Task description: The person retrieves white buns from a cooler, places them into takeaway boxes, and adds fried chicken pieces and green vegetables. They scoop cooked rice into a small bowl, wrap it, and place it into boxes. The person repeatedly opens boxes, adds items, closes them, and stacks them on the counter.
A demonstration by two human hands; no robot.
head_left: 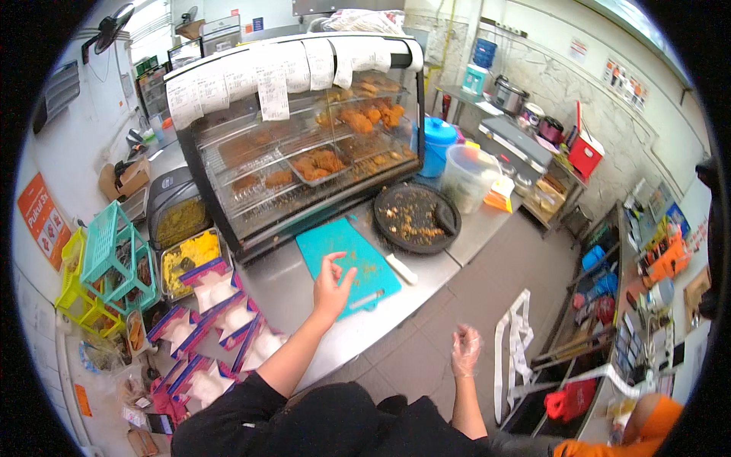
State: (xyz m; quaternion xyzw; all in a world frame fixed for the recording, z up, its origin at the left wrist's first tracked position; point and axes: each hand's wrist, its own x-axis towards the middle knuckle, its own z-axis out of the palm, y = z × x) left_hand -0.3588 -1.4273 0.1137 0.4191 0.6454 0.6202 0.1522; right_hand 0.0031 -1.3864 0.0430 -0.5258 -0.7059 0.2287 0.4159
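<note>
My left hand (333,288) is bare and hovers over a turquoise cutting board (316,247), thumb and fingers apart, nothing in it. Brown crumbs are scattered across the board. Beside the board's right edge lies a white handle (401,269), apparently a knife's; its blade cannot be made out. My right hand (466,350) wears a clear plastic glove and is held over the floor, past the counter's front edge. Its fingers are curled in, with nothing visible in them. A round black pan (388,234) with crumbs and a dark tool stands beyond the handle.
A glass warming cabinet (251,202) with fried chicken (318,164) and paper slips stands behind the board. Left are several open paper packets (221,327) of rice, a tray of yellow food (199,259) and turquoise baskets (106,240). An orange-clad person (647,430) is at lower right.
</note>
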